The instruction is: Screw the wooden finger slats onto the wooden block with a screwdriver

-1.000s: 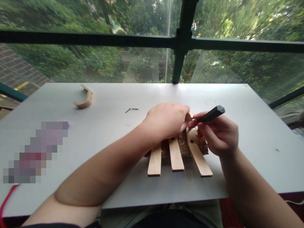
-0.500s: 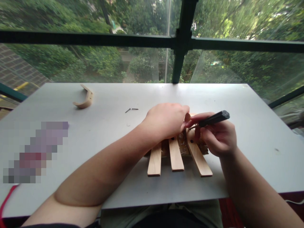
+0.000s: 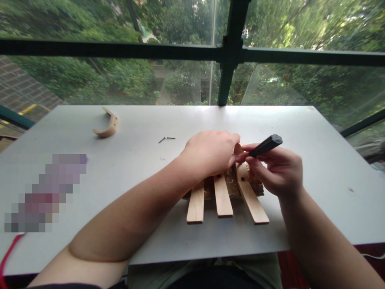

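My right hand [image 3: 284,170] is closed around the dark handle of a screwdriver [image 3: 266,145], tilted with its butt up to the right; its tip is hidden by the fingers. My left hand [image 3: 212,150] bends over the work, its fingertips pressed by the curled end of the right wooden hook [image 3: 254,200]. That hook slants over a brown, rough-looking board [image 3: 231,178] and shows a dark hole. Two more wooden hooks, a middle one [image 3: 223,196] and a left one [image 3: 195,204], lie across the board, their far ends under my left hand.
Two dark screws [image 3: 167,139] lie beyond my left forearm. A loose curved wooden hook [image 3: 111,126] rests at the far left of the white table [image 3: 144,120]. A blurred-out purplish object [image 3: 48,188] with a red cord is on the left. Windows stand behind the table.
The screwdriver's handle has turned and swung slightly left and up, standing steeper. The right fingers have shifted their grip on it. My left hand and the hooks have stayed put.
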Motion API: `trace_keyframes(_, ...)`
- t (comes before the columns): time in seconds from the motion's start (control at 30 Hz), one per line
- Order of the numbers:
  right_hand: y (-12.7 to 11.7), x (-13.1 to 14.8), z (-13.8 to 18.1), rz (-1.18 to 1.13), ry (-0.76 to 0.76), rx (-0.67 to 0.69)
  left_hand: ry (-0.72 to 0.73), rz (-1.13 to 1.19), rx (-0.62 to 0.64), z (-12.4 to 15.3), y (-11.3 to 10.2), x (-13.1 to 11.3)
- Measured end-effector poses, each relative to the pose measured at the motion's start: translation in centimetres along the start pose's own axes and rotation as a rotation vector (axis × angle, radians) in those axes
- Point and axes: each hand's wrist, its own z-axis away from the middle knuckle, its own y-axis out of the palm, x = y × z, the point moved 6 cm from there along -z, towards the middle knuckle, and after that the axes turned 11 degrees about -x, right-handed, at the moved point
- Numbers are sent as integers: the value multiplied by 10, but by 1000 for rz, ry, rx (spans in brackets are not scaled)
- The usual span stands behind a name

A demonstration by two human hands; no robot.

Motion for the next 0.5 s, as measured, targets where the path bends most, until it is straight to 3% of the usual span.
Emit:
trace_keyframes(0.23, -3, -2, 0, 48, -17, -84, 12, 25, 25, 1, 0, 3)
trace_keyframes(0.37, -2, -1, 0, 42, -49, -128, 91, 212, 75, -1, -3, 8)
trace_keyframes(0.5, -1, 1, 0, 46, -59, -140, 167, 391, -71, -3, -22, 4)
